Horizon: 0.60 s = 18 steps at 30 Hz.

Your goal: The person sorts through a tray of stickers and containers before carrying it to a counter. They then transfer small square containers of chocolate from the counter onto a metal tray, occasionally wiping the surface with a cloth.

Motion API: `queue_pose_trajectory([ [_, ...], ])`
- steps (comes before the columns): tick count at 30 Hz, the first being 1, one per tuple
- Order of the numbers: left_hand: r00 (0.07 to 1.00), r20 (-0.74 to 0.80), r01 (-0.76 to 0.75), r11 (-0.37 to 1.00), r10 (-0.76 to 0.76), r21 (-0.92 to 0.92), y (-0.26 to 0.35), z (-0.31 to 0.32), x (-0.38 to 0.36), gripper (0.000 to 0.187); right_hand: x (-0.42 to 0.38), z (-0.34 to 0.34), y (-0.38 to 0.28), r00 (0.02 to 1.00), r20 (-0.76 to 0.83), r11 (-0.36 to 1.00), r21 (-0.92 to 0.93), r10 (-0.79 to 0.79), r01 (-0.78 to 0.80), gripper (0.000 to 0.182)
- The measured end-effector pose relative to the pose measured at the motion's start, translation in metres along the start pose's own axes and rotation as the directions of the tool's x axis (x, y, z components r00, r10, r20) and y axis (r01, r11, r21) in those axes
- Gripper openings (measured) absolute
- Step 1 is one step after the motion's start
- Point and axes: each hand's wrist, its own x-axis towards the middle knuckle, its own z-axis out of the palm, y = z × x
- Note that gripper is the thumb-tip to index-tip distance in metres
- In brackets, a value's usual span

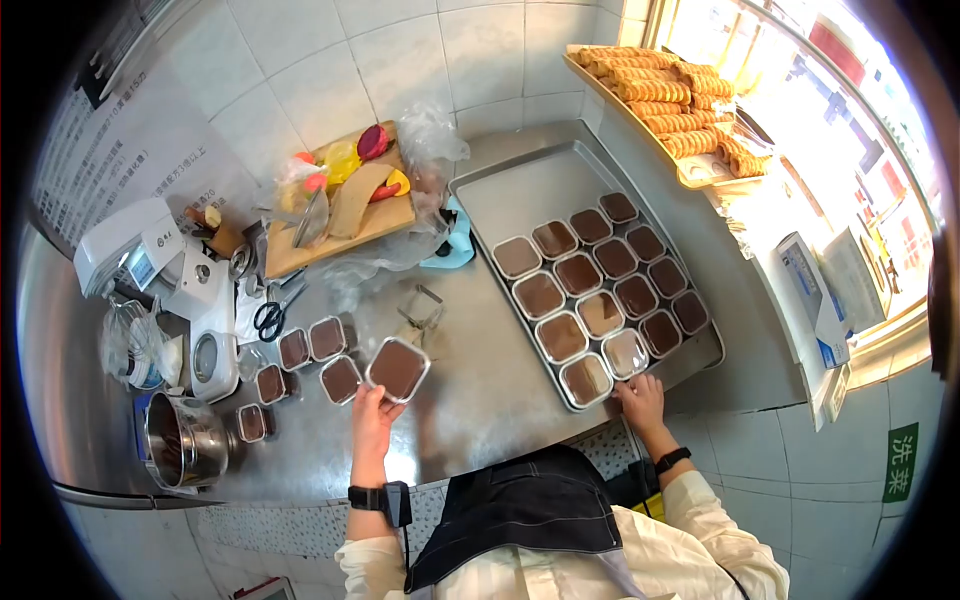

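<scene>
My left hand (374,425) holds up a square clear container of brown filling (398,370) above the steel counter. Several similar containers (340,379) stand on the counter to its left. At the near edge of a large metal tray (500,190), my right hand (640,400) touches the rim beside the nearest containers; its fingers are partly hidden, and whether they grip anything is unclear. Rows of filled containers (578,274) fill the tray's near part, and a few, such as one by my right hand (625,353), look lighter or shinier on top.
A steel pot (185,440) and a white mixer (150,250) stand at the left, near black scissors (268,320). Behind are a wooden board (290,260) with colorful items and plastic bags. A tray of twisted pastries (680,105) and boxes (815,300) line the window side.
</scene>
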Motion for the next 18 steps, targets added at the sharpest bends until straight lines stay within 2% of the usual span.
queue_pose_trajectory([
  [7,0.975,0.202,0.085,0.996,-0.09,0.033,0.0,0.085,0.083,0.023,-0.032,-0.024,-0.01,0.999,0.035,0.998,0.062,-0.028,0.026,0.011],
  [8,0.976,0.201,0.081,0.996,-0.087,0.037,-0.001,0.098,0.099,0.023,-0.034,-0.026,-0.011,0.999,0.042,0.996,0.079,-0.033,0.029,0.011],
  [10,0.954,0.293,0.071,0.997,-0.069,0.004,-0.006,0.122,0.132,0.022,-0.038,-0.026,-0.009,0.998,0.054,0.996,0.083,-0.034,0.03,0.011],
  [14,0.946,0.311,0.09,0.996,-0.094,0.027,-0.029,0.15,0.209,0.02,-0.043,-0.02,-0.005,0.998,0.043,0.995,0.096,-0.038,0.034,0.012],
  [18,0.949,0.285,0.107,0.989,-0.132,0.102,-0.041,0.176,0.25,0.022,-0.045,-0.018,-0.01,0.994,0.092,0.995,0.081,0.053,-0.061,0.013],
])
